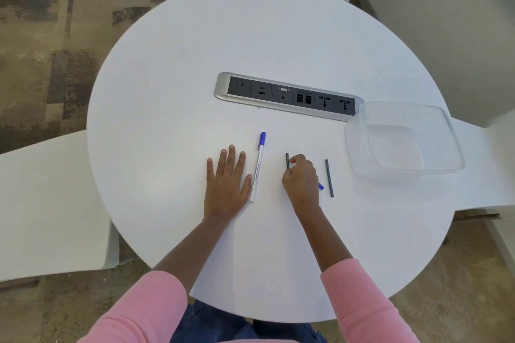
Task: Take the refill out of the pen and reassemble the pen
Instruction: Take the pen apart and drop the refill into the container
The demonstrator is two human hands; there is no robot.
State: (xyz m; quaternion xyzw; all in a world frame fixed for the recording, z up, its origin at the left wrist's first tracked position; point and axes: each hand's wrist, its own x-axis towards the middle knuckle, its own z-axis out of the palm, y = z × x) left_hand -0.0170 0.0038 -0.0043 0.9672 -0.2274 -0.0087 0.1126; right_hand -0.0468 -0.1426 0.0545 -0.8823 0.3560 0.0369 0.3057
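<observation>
Mottled carpet and white chairs ring the round white table (250, 36) I'm working over. At its right edge sits a clear tub (404, 103), with a socket strip (287, 96) set into the top beyond the hands.

The left hand (225, 184) lies flat, fingers straight, its thumb just beside the pen (257, 170). The right hand (302, 179) is curled, fingertips pinching a dark refill (287, 160) between the pen and a second rod (329, 178) that lies loose on the table. A small blue piece (321, 186) pokes out from under the right palm; I can't tell what it is, though it may be the pen's end plug.

The pen looks light, stiff and smooth, likely to roll, so I'd take it mid-barrel, thumb opposite two fingers. The refill is thinner and probably bends if levered, so it wants a pinch near one end and a pull along its own line.

The pen's long axis runs away from me, leaning slightly right, blue cap at the far end. The refill runs almost parallel to it, far end showing above the fingers and the near part hidden in the hand.
</observation>
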